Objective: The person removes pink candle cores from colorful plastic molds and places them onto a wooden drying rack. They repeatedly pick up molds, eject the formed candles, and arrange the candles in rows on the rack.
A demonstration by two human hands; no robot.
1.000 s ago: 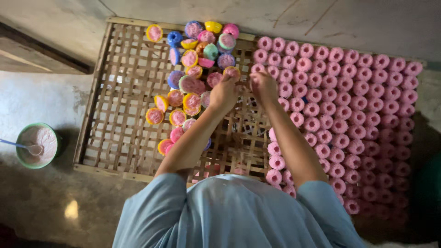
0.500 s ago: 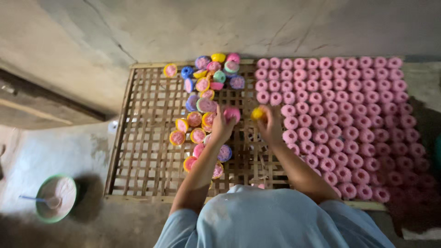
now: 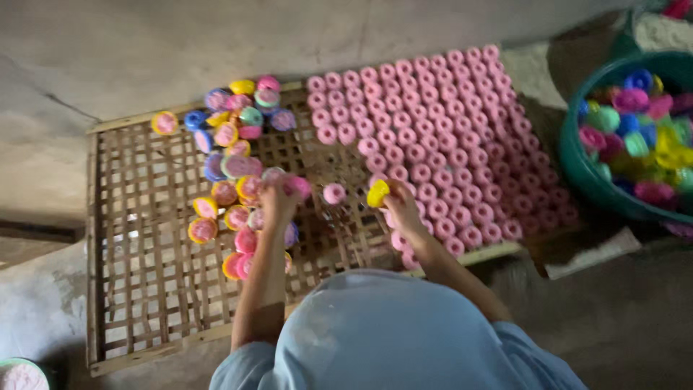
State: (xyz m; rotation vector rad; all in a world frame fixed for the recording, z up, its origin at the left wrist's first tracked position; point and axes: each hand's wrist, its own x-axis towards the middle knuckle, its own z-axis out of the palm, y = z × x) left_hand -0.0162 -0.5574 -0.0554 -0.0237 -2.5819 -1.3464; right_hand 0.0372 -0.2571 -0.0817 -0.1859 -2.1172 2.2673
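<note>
Two hands working: left hand [image 3: 278,196] gripping a pink mold [image 3: 298,187], right hand [image 3: 398,206] pinching a yellow mold [image 3: 377,193]; sleeve brushing could be crushing pink cakes [image 3: 433,137] on the tray [image 3: 144,274].

One head camera looks steeply down from above the person, fairly near, over the tray [image 3: 123,238]; basin [image 3: 588,177] at 2 o'clock.

Loose moulds [image 3: 234,173] heaped left on the lattice tray [image 3: 144,274], rows of cakes [image 3: 440,144] right, basin [image 3: 613,195] beyond.
</note>
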